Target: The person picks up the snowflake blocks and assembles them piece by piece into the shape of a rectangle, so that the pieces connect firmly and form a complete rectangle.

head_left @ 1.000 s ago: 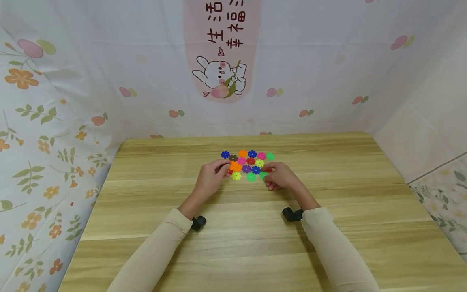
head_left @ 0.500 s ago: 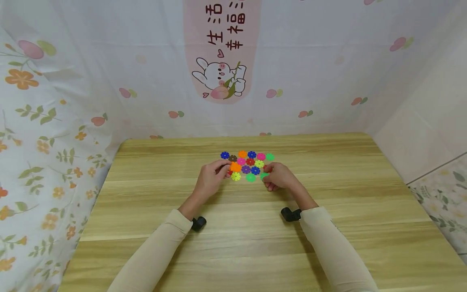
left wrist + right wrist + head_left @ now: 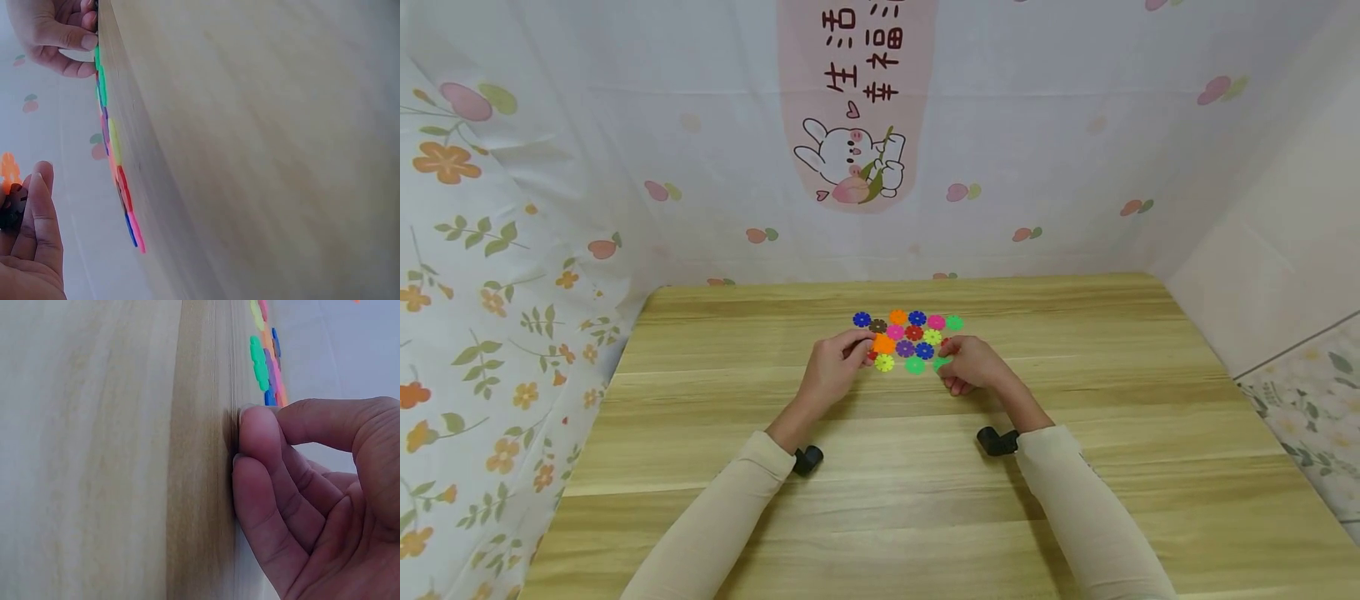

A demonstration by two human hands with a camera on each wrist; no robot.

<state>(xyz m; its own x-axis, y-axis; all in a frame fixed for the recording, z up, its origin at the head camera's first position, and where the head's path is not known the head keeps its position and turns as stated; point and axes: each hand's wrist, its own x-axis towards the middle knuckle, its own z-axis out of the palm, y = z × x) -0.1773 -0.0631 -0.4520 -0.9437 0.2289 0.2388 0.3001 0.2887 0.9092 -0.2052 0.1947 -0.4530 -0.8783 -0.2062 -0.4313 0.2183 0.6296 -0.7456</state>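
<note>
My left hand (image 3: 837,362) pinches an orange snowflake disc (image 3: 884,343) above the left side of the group. In the left wrist view a dark notched piece (image 3: 14,206) sits against that orange disc between the fingers. At the right side of the group, my right hand (image 3: 973,365) has curled fingers down at the tabletop. Its thumb and finger are around a green snowflake disc (image 3: 941,364), which they partly hide. Purple (image 3: 905,348), blue (image 3: 924,351), yellow (image 3: 884,362) and other flat snowflake discs lie between and behind the hands.
The wooden table (image 3: 880,500) runs back to a printed cloth (image 3: 1015,150) along the wall. Another flowered cloth (image 3: 490,333) hangs at the left. Black wrist cameras (image 3: 996,441) stick out beneath both sleeves.
My right hand has shifted very slightly left and down. The left hand keeps its place with the orange disc, and the discs on the table stay as they were.
</note>
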